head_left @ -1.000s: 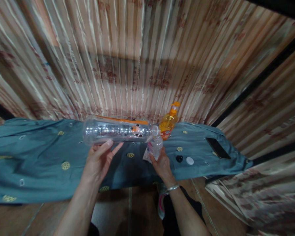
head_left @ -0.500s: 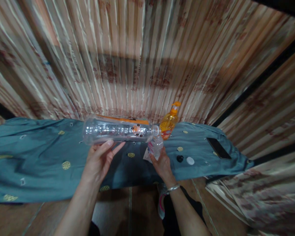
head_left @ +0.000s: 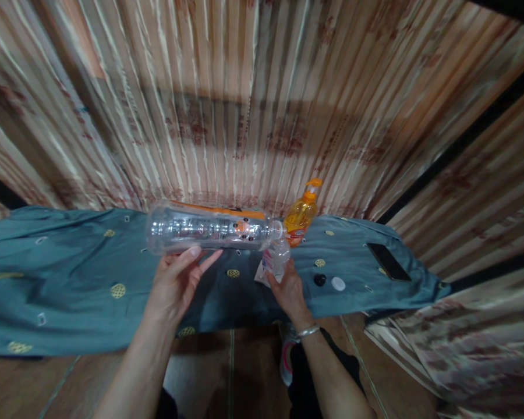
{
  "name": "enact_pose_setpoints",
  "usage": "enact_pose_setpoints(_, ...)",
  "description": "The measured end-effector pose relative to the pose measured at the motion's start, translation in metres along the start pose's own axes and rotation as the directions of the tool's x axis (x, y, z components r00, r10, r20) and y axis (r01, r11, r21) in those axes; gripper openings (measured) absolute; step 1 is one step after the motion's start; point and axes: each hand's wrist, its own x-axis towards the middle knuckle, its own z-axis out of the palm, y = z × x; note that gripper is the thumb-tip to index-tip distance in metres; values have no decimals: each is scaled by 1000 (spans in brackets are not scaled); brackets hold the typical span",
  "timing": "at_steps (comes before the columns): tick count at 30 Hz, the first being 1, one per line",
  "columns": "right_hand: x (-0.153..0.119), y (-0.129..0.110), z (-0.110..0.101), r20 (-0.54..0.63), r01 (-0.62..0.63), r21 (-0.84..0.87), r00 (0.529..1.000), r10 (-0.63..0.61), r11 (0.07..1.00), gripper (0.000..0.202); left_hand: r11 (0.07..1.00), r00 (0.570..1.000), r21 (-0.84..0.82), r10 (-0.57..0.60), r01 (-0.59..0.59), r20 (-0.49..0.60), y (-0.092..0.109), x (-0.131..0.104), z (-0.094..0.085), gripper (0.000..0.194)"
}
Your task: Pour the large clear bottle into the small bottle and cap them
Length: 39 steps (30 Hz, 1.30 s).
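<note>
A large clear plastic bottle (head_left: 205, 228) with an orange label lies sideways in the air, its neck pointing right. My left hand (head_left: 179, 282) holds it from below, thumb and fingers against its lower side. My right hand (head_left: 288, 288) grips a small clear bottle (head_left: 277, 256) with a pinkish label. The large bottle's mouth is at the top of the small bottle; whether they touch is hard to tell. A whitish piece (head_left: 260, 274), perhaps paper or cloth, shows beside the small bottle.
An orange pump bottle (head_left: 300, 221) stands just behind the small bottle on the teal cloth (head_left: 70, 262). To the right lie a black cap (head_left: 319, 280), a white cap (head_left: 338, 283) and a dark phone (head_left: 388, 262). Patterned curtains (head_left: 227, 116) hang behind.
</note>
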Motion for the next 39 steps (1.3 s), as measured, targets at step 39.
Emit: enact_pose_setpoints(39, 0, 2, 1, 6, -9, 0, 1000, 9, 1000, 57, 1000, 1000, 22, 13, -13, 4, 2, -3, 1, 23)
